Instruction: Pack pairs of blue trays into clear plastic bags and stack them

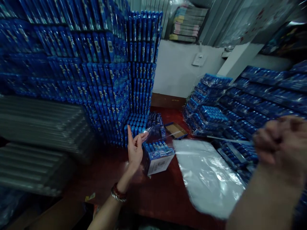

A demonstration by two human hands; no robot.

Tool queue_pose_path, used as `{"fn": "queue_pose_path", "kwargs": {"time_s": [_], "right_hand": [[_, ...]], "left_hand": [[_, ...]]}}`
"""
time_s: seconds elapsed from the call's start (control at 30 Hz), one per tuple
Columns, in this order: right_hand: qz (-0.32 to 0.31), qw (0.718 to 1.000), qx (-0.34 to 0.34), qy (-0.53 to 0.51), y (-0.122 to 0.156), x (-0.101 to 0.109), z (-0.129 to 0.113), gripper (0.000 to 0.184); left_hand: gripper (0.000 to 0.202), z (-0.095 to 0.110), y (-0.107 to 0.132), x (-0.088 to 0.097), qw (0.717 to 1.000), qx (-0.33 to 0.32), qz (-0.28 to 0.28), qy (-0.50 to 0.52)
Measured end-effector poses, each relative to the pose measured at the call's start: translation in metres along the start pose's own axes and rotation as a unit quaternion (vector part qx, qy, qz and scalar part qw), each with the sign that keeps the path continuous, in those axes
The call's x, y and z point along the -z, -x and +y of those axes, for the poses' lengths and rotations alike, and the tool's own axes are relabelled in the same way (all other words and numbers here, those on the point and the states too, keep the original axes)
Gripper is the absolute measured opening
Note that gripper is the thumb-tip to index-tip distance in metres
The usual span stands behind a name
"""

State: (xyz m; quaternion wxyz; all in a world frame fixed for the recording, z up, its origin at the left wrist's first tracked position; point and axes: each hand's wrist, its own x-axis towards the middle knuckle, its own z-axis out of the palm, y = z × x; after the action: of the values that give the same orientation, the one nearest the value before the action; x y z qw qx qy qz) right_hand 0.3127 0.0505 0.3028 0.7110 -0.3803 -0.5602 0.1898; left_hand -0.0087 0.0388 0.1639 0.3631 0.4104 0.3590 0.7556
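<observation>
My left hand [135, 148] is in the middle of the view, with its fingers stretched out and apart. Its fingertips are right by some clear film, and I cannot tell whether they touch it. Just below and to the right stands an open-topped blue and white box [159, 159] packed with blue-capped tubes. My right hand [280, 139], blurred, is raised at the right with its fingers curled closed. A thin pale strip [230, 140] ends close to that fist; whether the fist grips it is unclear. Beneath the strip lies a flat pile of clear plastic bags [208, 175].
Tall stacks of wrapped blue tubes [103, 73] rise at the left and back. Grey ribbed packs [40, 127] lie at left. More wrapped packs [211, 115] are piled right. A shallow open tray [176, 130] rests on the red table [153, 195]. A socket [199, 59] is on the wall.
</observation>
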Motion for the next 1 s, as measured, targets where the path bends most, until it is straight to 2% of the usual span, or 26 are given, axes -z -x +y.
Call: {"fn": "queue_pose_path", "kwargs": {"time_s": [0.03, 0.07, 0.1, 0.17, 0.27, 0.33, 0.37, 0.43, 0.5, 0.57, 0.63, 0.67, 0.73, 0.8, 0.9, 0.93, 1.0], "right_hand": [[-0.058, 0.996, 0.015, 0.069, 0.031, -0.006, 0.0, 0.022], [-0.158, 0.977, 0.019, 0.142, 0.063, -0.018, 0.003, 0.026], [-0.273, 0.942, 0.035, 0.19, 0.094, -0.034, 0.009, 0.032], [-0.39, 0.87, 0.032, 0.301, 0.146, -0.072, 0.028, 0.054], [-0.413, 0.794, 0.026, 0.446, 0.182, -0.115, 0.06, 0.072], [-0.406, 0.766, 0.015, 0.498, 0.185, -0.126, 0.074, 0.075], [-0.406, 0.76, 0.007, 0.507, 0.183, -0.127, 0.078, 0.076], [-0.397, 0.771, -0.018, 0.497, 0.179, -0.125, 0.081, 0.076], [-0.389, 0.807, -0.067, 0.44, 0.177, -0.121, 0.083, 0.074], [-0.385, 0.855, -0.147, 0.314, 0.178, -0.114, 0.087, 0.071], [-0.388, 0.879, -0.246, 0.128, 0.182, -0.105, 0.092, 0.07], [-0.386, 0.875, -0.29, 0.028, 0.184, -0.1, 0.095, 0.072], [-0.362, 0.85, -0.355, -0.145, 0.184, -0.092, 0.099, 0.077], [-0.314, 0.827, -0.395, -0.248, 0.177, -0.088, 0.098, 0.076], [-0.216, 0.834, -0.43, -0.27, 0.155, -0.093, 0.09, 0.048], [-0.182, 0.847, -0.429, -0.257, 0.148, -0.096, 0.086, 0.039], [-0.112, 0.885, -0.399, -0.212, 0.141, -0.1, 0.08, 0.032]], "left_hand": [[0.078, -0.001, 0.0, 0.0, 1.0, -0.001, 0.003, 0.0], [0.077, -0.001, 0.0, 0.0, 1.0, -0.004, 0.004, -0.002], [0.076, -0.001, -0.001, 0.0, 1.0, -0.007, 0.005, -0.005], [0.074, -0.001, 0.0, 0.001, 1.0, -0.017, 0.0, -0.011], [0.07, 0.001, 0.007, 0.005, 0.999, -0.026, -0.027, -0.025], [0.066, 0.0, 0.018, 0.009, 0.996, -0.021, -0.073, -0.048], [0.064, -0.001, 0.026, 0.012, 0.992, -0.018, -0.104, -0.065], [0.061, -0.008, 0.042, 0.019, 0.978, -0.03, -0.174, -0.107], [0.061, -0.018, 0.057, 0.025, 0.954, -0.079, -0.246, -0.153], [0.062, -0.03, 0.069, 0.031, 0.918, -0.158, -0.303, -0.203], [0.062, -0.039, 0.075, 0.035, 0.877, -0.236, -0.34, -0.244], [0.062, -0.042, 0.076, 0.037, 0.86, -0.264, -0.351, -0.258], [0.061, -0.046, 0.075, 0.04, 0.839, -0.294, -0.369, -0.272], [0.061, -0.046, 0.072, 0.043, 0.828, -0.296, -0.387, -0.277], [0.062, -0.043, 0.068, 0.046, 0.82, -0.274, -0.42, -0.275], [0.062, -0.042, 0.067, 0.048, 0.819, -0.266, -0.427, -0.274], [0.061, -0.043, 0.066, 0.051, 0.818, -0.263, -0.432, -0.275]]}}
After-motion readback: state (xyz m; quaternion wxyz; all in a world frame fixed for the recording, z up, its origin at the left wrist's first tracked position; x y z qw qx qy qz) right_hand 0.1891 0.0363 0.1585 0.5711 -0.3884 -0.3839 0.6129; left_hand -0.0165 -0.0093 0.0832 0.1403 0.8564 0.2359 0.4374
